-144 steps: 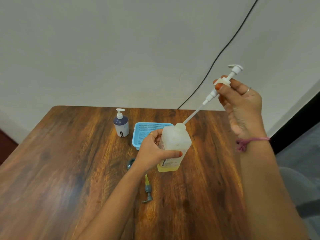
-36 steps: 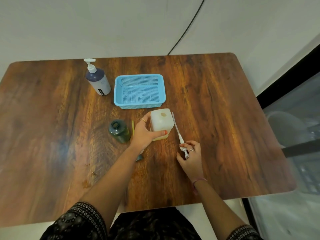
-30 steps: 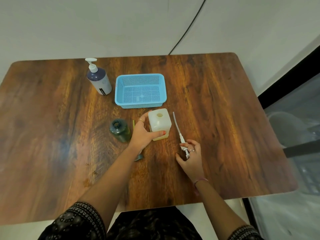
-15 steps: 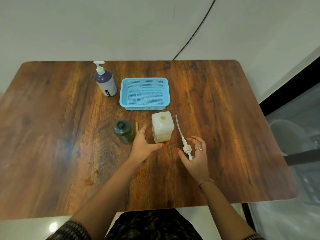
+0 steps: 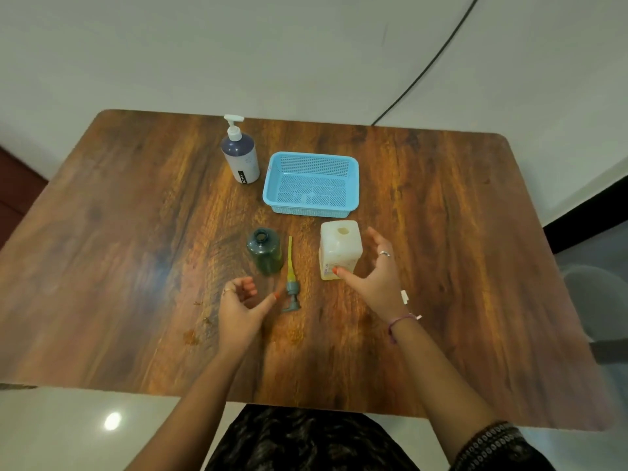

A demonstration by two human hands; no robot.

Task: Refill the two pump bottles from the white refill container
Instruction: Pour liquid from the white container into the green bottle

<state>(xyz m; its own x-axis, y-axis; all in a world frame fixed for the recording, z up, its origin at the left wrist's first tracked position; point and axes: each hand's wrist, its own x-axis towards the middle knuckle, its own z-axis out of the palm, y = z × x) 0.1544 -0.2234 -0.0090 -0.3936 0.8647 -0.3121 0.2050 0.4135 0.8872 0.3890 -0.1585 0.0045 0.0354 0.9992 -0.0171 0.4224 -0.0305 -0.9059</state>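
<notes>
White container (image 5: 339,249) stands upright and uncapped on the desk (image 5: 458,266), just in front of the blue basket (image 5: 311,183). Right hand (image 5: 375,277): grip apart, cupped beside the container, thumb touching its lower front. Left hand (image 5: 239,305): fingers loosely curled, holding nothing, near the detached pump (image 5: 291,283). Green bottle (image 5: 265,251) stands open; capped bottle (image 5: 240,154) stands left of the basket.

Black label on blue-white pump bottle (image 5: 240,154), print on white refill container (image 5: 339,249): both unreadable.
</notes>
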